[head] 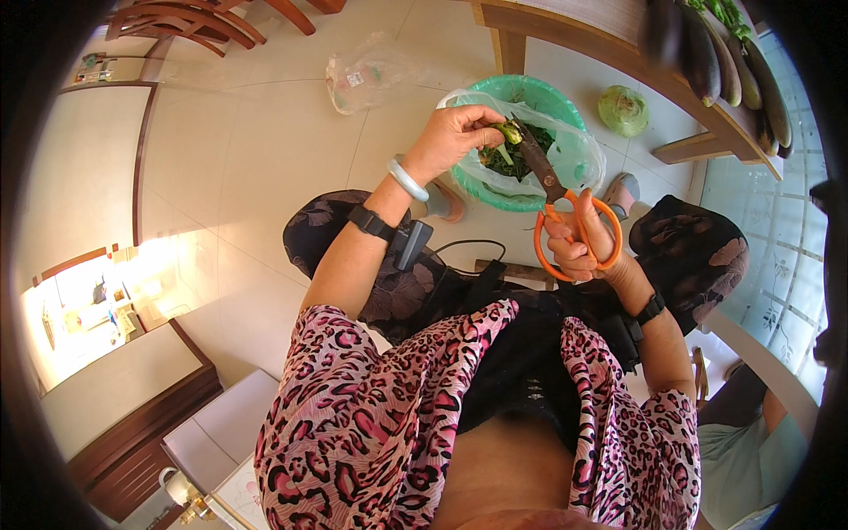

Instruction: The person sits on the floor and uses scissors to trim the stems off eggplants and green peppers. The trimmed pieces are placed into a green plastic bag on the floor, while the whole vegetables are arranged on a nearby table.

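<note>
My left hand [450, 139] pinches a small yellow-green vegetable piece [509, 131] between thumb and fingers. In my right hand [583, 238] are scissors [544, 171] with orange handles and dark blades. The blade tips lie right beside the vegetable piece; whether they touch it I cannot tell. Below both hands, a green plastic basin [507, 85] stands on the floor, lined with a clear plastic bag [578, 159]. Dark green leafy scraps [507, 162] lie inside the bag, partly hidden by the blades and my left hand.
A pale green cabbage [623, 110] sits on the floor right of the basin. Several eggplants [702, 59] lie on a wooden table [563, 26]. A crumpled plastic bag [371, 73] rests on the tiles, near wooden chairs [192, 20]. Another person [742, 437] is at lower right.
</note>
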`<state>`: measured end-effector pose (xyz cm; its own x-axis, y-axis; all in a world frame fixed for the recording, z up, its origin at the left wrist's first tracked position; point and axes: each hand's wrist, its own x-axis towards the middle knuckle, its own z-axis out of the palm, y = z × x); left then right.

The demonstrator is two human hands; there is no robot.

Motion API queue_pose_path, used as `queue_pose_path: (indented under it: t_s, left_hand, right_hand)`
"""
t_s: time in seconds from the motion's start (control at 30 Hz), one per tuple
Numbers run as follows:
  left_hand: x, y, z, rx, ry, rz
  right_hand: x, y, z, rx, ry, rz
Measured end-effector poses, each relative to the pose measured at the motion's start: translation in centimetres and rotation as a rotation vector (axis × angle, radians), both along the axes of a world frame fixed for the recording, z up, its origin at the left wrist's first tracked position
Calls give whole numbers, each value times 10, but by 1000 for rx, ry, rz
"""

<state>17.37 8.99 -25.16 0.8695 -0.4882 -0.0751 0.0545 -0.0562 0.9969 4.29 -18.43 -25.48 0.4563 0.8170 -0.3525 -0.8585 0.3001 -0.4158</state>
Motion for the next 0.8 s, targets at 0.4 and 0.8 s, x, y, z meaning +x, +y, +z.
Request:
queue_pose_path:
  t_s: [0.4, 0.8]
  left_hand:
    - [-4, -2, 19, 294, -514, 61]
    - [-2, -2, 17, 305, -555, 145]
  right_hand:
    - [-2, -3, -3, 204, 210, -42]
    - [-3, 6, -25, -418, -253, -54]
